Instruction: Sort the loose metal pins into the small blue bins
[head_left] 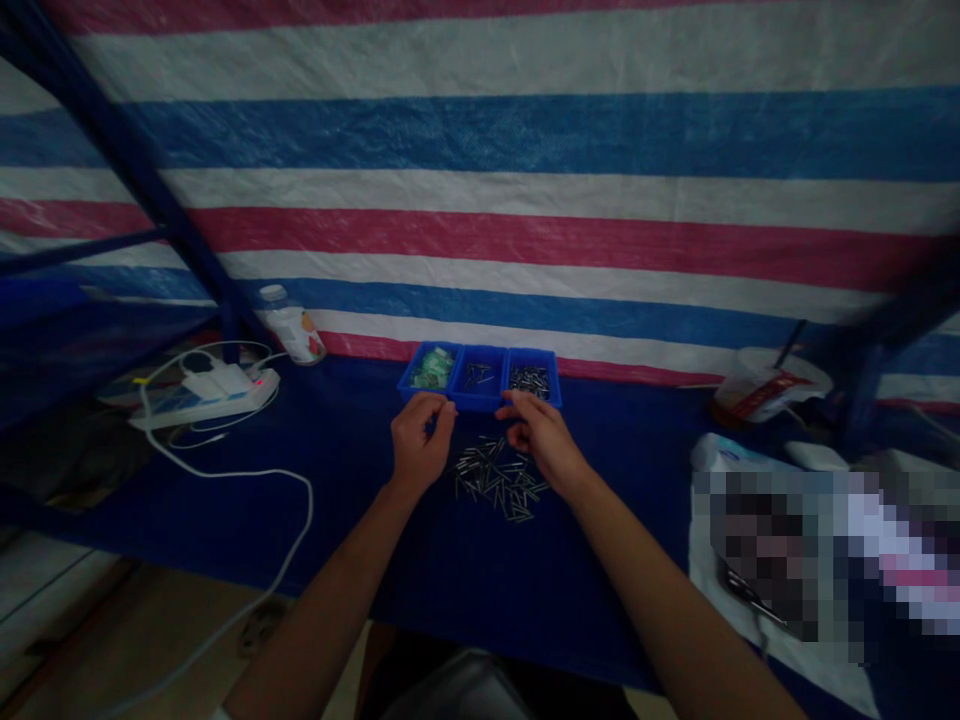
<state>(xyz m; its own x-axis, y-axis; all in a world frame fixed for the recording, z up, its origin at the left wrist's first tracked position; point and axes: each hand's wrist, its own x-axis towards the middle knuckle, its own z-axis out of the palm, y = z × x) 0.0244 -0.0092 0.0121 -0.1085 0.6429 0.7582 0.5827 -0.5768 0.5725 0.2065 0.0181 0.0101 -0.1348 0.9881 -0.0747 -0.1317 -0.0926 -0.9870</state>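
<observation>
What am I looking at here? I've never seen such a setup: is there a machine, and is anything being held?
No machine is at work: these are a person's bare left hand and right hand. The single picture comes from a camera worn on the head, looking forward and down. On the blue table, loose metal pins lie between the hands. Behind them is a blue tray with three compartments; the left one has greenish pieces. A bottle stands farther left. The fingers are curled, but it's too dim to tell whether either hand holds anything.
</observation>
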